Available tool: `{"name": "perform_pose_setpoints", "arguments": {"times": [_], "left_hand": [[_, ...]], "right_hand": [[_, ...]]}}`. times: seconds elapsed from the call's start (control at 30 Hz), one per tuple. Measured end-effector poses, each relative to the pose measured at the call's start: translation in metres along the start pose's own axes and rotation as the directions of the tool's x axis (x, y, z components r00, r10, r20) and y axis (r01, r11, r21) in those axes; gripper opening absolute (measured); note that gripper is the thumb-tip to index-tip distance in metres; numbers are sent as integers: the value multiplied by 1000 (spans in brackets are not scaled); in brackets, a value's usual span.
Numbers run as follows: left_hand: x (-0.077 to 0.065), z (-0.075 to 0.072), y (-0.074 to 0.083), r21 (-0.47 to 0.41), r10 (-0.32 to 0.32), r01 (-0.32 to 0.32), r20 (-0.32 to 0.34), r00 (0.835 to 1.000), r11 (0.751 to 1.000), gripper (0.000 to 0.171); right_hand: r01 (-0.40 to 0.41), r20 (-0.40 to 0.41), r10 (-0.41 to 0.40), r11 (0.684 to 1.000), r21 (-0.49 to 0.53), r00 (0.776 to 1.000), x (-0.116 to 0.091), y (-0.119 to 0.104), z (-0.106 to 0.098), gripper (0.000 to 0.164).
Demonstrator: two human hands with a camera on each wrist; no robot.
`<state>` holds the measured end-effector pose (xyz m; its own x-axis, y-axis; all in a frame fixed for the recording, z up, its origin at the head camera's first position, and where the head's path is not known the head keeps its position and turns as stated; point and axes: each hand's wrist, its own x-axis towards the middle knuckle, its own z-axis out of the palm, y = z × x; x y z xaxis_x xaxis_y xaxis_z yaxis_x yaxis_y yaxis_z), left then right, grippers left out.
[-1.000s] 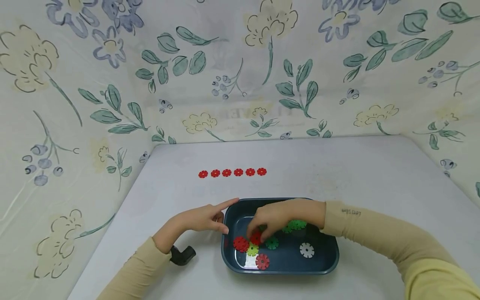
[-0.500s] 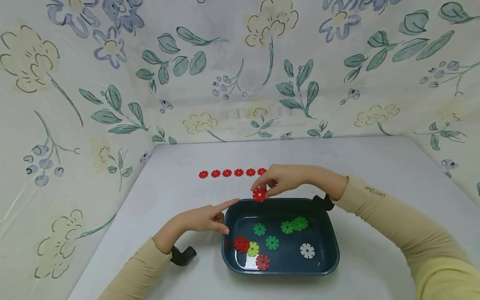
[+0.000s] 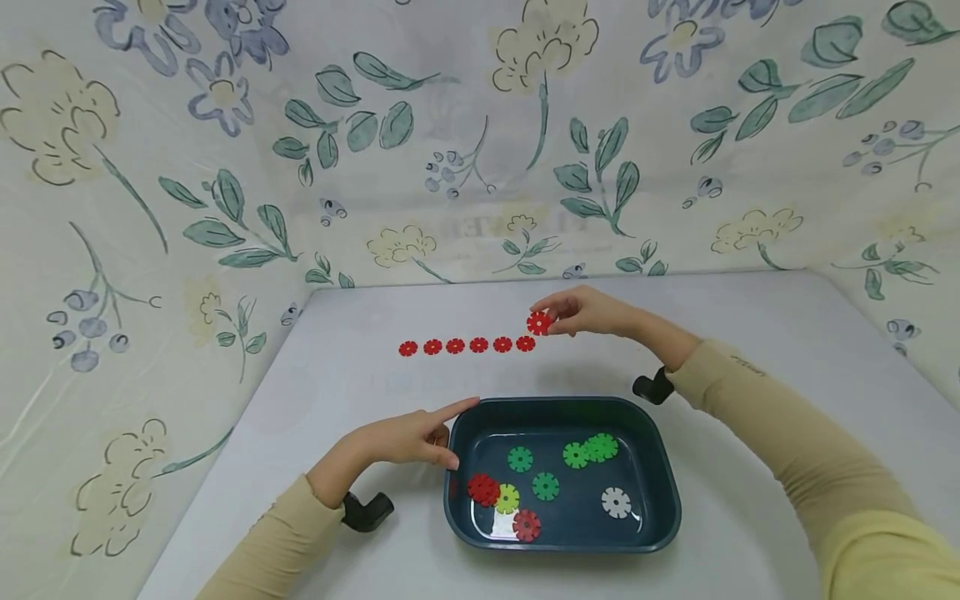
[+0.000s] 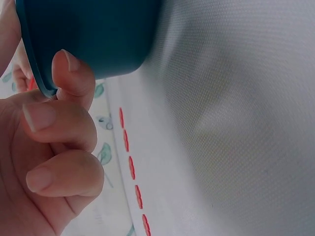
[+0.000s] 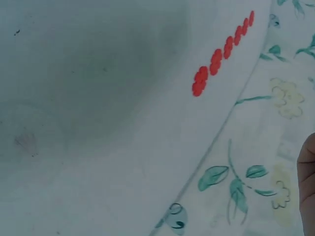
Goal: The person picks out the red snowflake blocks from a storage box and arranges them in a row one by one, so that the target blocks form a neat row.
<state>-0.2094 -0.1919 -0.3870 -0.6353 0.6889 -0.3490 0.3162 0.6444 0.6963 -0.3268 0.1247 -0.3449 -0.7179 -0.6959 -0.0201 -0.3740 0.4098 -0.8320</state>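
In the head view my right hand [image 3: 592,312] pinches a red notched plastic disc [image 3: 538,323] between thumb and fingers, over the right end of a row of red discs [image 3: 478,345]. Only a sliver of that hand enters the right wrist view, where the held disc is out of frame. My left hand [image 3: 408,437] grips the left corner of a dark blue tray [image 3: 562,548], index finger along the rim and thumb at its edge. The left wrist view has its other fingers [image 4: 69,172] curled by the tray's outer wall.
Inside the tray lie several green discs [image 3: 546,486], overlapping red discs [image 3: 483,489], a yellow-green disc [image 3: 507,498], a paler red disc [image 3: 527,525] and a white disc [image 3: 617,502]. Flowered cloth [image 3: 450,167] stands behind the white table [image 3: 750,358].
My right hand has lifted a red disc out of the tray and carried it away from me, up to the row's right end. The left hand has stayed at the tray corner.
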Motion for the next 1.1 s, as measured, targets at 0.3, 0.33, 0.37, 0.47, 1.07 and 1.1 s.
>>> {"name": "perform_pose_setpoints", "arguments": {"times": [0.3,0.33,0.37,0.47,1.07,1.1], "left_hand": [[2,0,0,-9,-28,28,2,1000,1000,82],[2,0,0,-10,-28,28,3,1000,1000,82],[2,0,1,-10,-27,27,3,1000,1000,82],[3,0,2,-10,-27,27,5,1000,1000,82],[2,0,0,-33,-29,29,0,1000,999,81],[2,1,0,-32,-29,29,0,1000,999,81]], "right_hand": [[-104,-149,109,994,39,983,12,43,5,42],[-126,-155,129,992,27,980,13,47,5,42],[-149,-161,149,989,14,976,14,51,6,42],[-217,-173,211,976,-16,962,18,62,7,43],[-373,-112,357,903,-215,928,30,85,18,37],[-375,-109,359,900,-221,927,30,85,19,37]]}}
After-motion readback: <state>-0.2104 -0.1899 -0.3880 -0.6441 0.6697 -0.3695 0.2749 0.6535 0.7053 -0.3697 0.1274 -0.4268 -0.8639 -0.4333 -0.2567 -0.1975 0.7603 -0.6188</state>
